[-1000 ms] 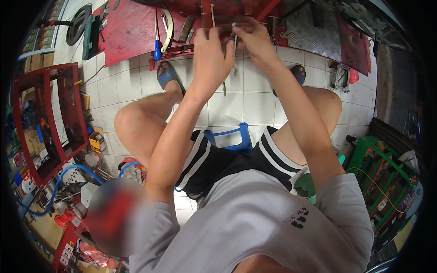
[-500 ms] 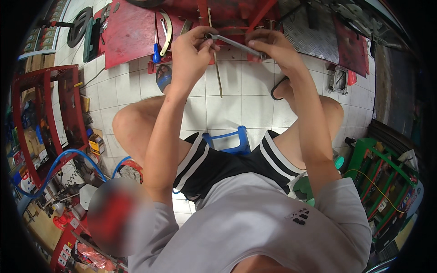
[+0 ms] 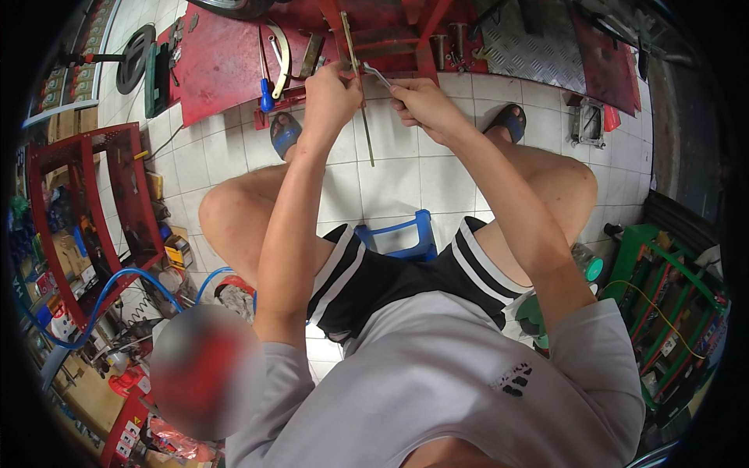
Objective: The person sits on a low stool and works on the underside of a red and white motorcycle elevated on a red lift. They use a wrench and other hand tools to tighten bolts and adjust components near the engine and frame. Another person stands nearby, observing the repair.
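My right hand (image 3: 425,108) is closed around the handle of a metal wrench (image 3: 379,76), whose far end points up and left. That end meets or nearly meets a long, thin, brass-coloured rod (image 3: 367,129), which slants down past the edge of the red platform. Just left of the rod, my left hand (image 3: 334,97) has its fingers bent and pressed together. What those fingers hold is hidden behind them. A red metal frame (image 3: 390,44) stands right behind both hands.
On the red platform (image 3: 218,66) lie a blue-handled screwdriver (image 3: 267,97), a curved cream-coloured strip (image 3: 282,58) and several bolts (image 3: 459,35). A blue stool (image 3: 421,234) is between my legs. Red shelving (image 3: 129,195) stands left, a green rack (image 3: 636,257) right.
The wrench was stretched level between both hands. Now my left hand is off it and beside the rod, while my right hand has moved left and down with the wrench.
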A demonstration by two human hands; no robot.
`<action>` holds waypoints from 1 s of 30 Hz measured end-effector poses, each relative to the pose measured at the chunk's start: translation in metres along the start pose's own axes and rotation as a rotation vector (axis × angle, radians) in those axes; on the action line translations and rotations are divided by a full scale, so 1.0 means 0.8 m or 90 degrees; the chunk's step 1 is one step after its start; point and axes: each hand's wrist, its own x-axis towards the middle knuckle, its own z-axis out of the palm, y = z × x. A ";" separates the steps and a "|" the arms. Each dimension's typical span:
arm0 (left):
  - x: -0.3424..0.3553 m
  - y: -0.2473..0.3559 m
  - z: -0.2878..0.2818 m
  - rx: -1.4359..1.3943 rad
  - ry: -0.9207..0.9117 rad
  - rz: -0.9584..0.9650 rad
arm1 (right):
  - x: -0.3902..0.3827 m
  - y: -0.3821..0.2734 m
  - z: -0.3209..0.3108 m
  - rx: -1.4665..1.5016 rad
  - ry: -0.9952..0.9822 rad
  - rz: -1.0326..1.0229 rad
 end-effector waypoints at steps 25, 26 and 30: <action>0.007 -0.023 0.018 0.032 0.110 0.122 | -0.005 -0.056 0.042 -0.466 0.054 -0.147; 0.007 -0.021 0.017 0.025 0.100 0.101 | -0.007 -0.052 0.044 -0.481 0.058 -0.173; 0.007 -0.017 0.017 0.012 0.084 0.069 | -0.004 -0.027 0.041 -0.490 0.088 -0.238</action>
